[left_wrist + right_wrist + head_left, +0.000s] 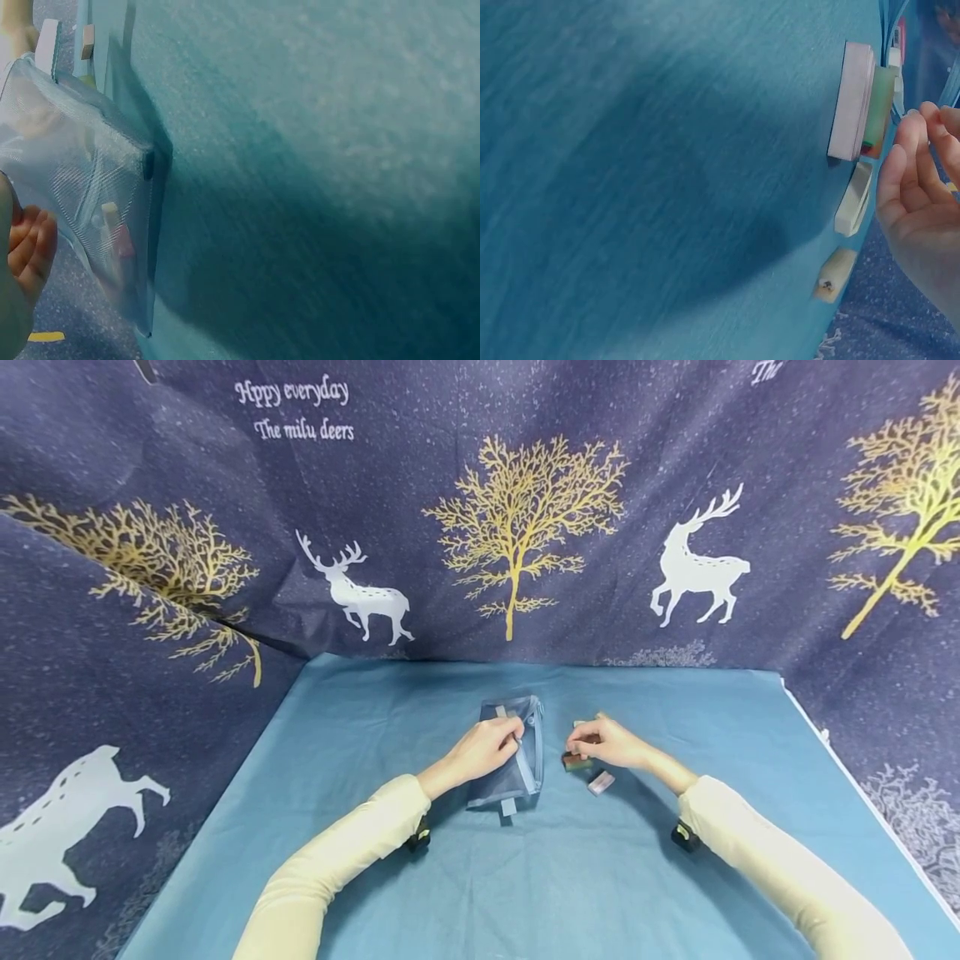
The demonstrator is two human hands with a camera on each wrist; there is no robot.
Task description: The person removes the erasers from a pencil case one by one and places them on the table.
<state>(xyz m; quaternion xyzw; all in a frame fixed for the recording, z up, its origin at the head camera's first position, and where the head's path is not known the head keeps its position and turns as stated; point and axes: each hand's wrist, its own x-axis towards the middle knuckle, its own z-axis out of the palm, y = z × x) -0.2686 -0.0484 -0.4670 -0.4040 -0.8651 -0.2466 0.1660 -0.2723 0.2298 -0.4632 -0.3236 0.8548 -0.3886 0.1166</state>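
My left hand (491,745) pinches the upper side of a grey-blue mesh zipper pouch (531,756), holding it partly raised off the cloth. Through the mesh in the left wrist view, a small pale and pink piece (118,236) shows inside. My right hand (609,742) hovers over several small eraser-like blocks, fingers loosely bent with nothing visible between them. Below its fingertips lies a green and brown block (577,762), with a pinkish-white block (602,782) beside it. The right wrist view also shows an off-white piece (853,199) and a tan piece (836,275).
A blue cloth (570,877) covers the table, reaching back to a dark blue hanging (465,610) printed with deer and trees. Another such hanging stands along the left side. A pale tab (508,807) sticks out from the pouch's near end.
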